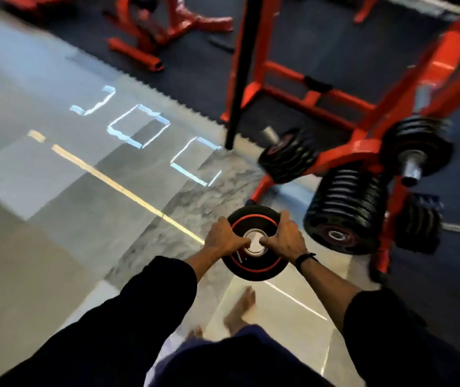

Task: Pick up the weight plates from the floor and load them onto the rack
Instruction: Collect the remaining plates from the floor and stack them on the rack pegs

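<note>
Beyond the fingers and to their right stands the red rack [357, 152], its pegs carrying stacks of black plates: a large stack [346, 213] just right of the right hand, a smaller one [287, 155] ahead of the fingertips, another [416, 146] farther right with a steel peg end showing. The rack's lower foot reaches the floor just ahead of the held plate, so room on that side is tight.

To the left of the fingers the grey floor [55, 191] lies wide open, crossed by a yellowish line [117, 185] that runs up to the left hand. Pale blue block letters [145, 127] are marked on the floor farther ahead-left; they are seen from an angle and blurred, so I cannot read them with certainty.

The weight plate [255, 243], black with a red ring and a steel hub, is held flat above the floor between both hands, close beside the large stack. Small white lettering near the left thumb is too blurred to read.

The left hand [223, 237] grips the plate's left edge, fingers curled over the rim, thumb reaching to the hub. The right hand [286, 238] mirrors it on the right edge, fingers together over the rim, thumb at the hub.
</note>
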